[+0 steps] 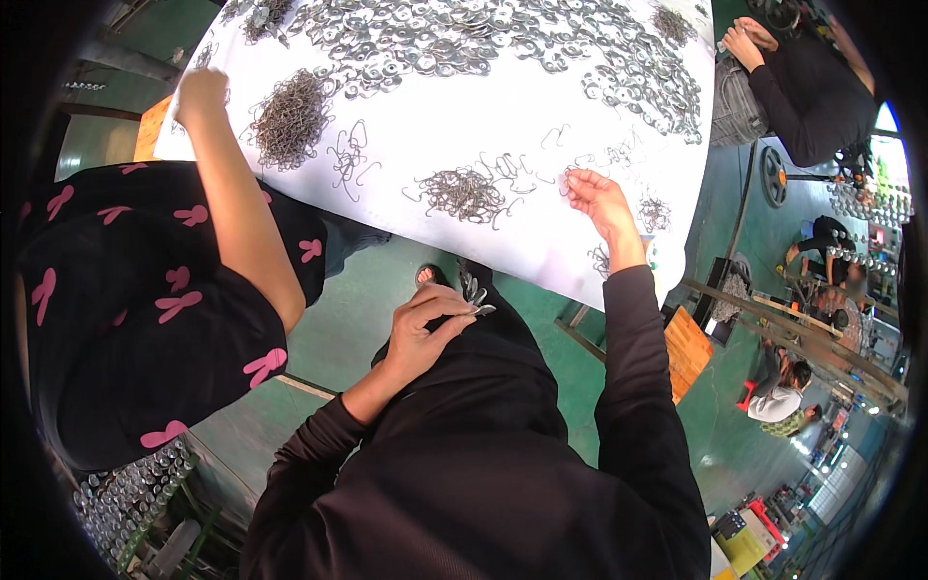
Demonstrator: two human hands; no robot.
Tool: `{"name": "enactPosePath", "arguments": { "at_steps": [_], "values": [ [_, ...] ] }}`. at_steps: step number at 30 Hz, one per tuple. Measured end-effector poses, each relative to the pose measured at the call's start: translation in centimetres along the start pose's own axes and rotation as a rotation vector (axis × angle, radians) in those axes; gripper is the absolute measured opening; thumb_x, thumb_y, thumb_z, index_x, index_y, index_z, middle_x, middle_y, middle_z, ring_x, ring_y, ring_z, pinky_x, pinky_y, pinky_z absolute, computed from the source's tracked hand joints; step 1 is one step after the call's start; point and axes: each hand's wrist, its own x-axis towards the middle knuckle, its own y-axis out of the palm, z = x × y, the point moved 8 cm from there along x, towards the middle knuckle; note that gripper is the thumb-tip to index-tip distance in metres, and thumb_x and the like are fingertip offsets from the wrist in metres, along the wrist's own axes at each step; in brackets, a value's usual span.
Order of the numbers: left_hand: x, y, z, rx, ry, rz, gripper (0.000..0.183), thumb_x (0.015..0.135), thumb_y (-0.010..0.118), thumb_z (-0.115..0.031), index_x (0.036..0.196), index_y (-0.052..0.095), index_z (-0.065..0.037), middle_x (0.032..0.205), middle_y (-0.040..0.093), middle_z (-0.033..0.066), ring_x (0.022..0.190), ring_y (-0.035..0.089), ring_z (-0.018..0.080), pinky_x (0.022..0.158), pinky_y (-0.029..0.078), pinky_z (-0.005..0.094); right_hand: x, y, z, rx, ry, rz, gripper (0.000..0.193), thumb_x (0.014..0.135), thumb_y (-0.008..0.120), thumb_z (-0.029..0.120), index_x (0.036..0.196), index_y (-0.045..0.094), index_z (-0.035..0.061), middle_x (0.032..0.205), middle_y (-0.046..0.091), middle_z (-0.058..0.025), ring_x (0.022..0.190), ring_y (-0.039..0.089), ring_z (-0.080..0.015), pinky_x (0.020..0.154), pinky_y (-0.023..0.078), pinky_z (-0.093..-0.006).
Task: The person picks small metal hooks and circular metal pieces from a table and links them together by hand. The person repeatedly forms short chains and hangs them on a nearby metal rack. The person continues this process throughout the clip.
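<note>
My left hand (422,327) is closed in front of my body, below the table edge, gripping a few shiny metal pieces (478,302) between thumb and fingers. Over the white table (387,208), my right hand (601,203) is pinched at the fingertips on what looks like a thin wire hook (566,180). Left of that hand lies a heap of dark wire hooks (464,195), some strewn loose around it. Farther back, silver round metal discs (435,43) cover a broad stretch of the tabletop.
A larger hook pile (291,118) lies at the table's left, near a co-worker's bare arm (232,193). A small hook cluster (654,213) sits right of my right hand. Another person in black (812,97) works at the right. Racks of shiny parts (130,498) stand lower left.
</note>
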Motion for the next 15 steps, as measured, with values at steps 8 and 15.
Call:
{"name": "enactPosePath", "arguments": {
  "at_steps": [8,15],
  "values": [
    [-1.0,-0.4,1.1,0.037,-0.034,-0.01,0.014,0.072,0.072,-0.001,0.085,0.068,-0.003,0.084,0.065,0.0068,0.079,0.061,0.018,0.073,0.048,0.0277,-12.5,7.8,0.1,0.178,-0.039,0.172,0.011,0.087,0.06,0.01,0.093,0.061,0.0017,0.083,0.063,-0.0038,0.071,0.057,-0.0102,0.06,0.044,-0.0218],
    [-1.2,-0.2,1.8,0.017,0.025,0.065,0.014,0.073,0.07,0.001,0.087,0.068,-0.003,0.086,0.064,0.0078,0.085,0.062,0.019,0.077,0.048,0.0289,-19.6,12.6,-3.2,0.108,-0.182,0.133,0.003,0.082,0.063,0.0,0.085,0.062,0.0015,0.092,0.053,-0.0007,0.083,0.048,-0.0098,0.074,0.038,-0.0217]
  ]
}}
